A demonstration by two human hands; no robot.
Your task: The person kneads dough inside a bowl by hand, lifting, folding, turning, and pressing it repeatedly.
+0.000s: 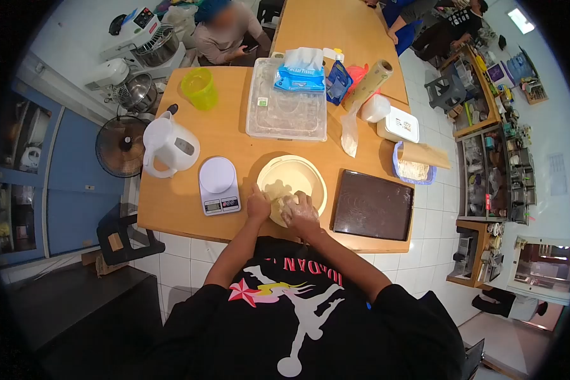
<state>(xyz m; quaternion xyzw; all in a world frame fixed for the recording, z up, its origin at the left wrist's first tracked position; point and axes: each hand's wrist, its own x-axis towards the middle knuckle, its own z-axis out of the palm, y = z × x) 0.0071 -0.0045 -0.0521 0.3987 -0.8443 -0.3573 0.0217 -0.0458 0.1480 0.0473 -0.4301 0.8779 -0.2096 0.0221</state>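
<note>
A cream-coloured bowl (320,185) stands near the front edge of the table, with pale, lumpy dough (277,192) along its near left side. My left hand (258,205) is closed on the bowl's left rim. Inside the bowl, my right hand (300,213) presses into the dough with curled fingers, and flour or dough coats its knuckles. Some of the dough is hidden under that hand. Left of the bowl lies a white kitchen scale (219,183). To the right is a dark baking tray (373,206).
A white electric kettle (171,145) and a yellow-green cup (199,88) stand on the left. Behind the bowl, a tissue pack (299,79) rests on a clear lidded box (285,117). A blue basket (418,177) is at the right edge. A person (228,35) sits across the table.
</note>
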